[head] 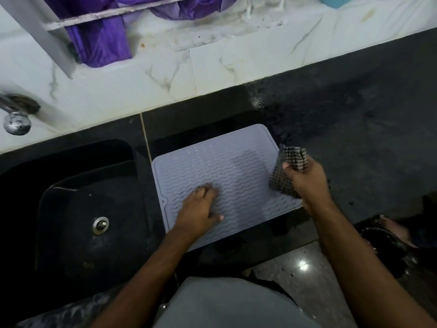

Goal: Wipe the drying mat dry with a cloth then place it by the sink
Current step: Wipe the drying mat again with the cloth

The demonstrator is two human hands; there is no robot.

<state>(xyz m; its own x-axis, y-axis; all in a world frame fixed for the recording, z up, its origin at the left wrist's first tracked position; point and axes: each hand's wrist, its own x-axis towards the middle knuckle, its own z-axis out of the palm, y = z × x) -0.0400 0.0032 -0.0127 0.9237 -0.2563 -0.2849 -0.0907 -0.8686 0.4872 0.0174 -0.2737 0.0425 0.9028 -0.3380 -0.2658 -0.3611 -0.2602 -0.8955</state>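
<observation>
A pale grey ribbed drying mat lies flat on the black counter, just right of the sink. My left hand rests flat on the mat's near left part, fingers spread. My right hand grips a bunched checked cloth over the mat's right edge. Small water drops glint on the mat's far left area.
A black sink with a metal drain sits at the left, a tap above it. The black counter stretches right, with wet drops behind the mat. Purple fabric hangs on the tiled wall. A sandalled foot shows on the floor.
</observation>
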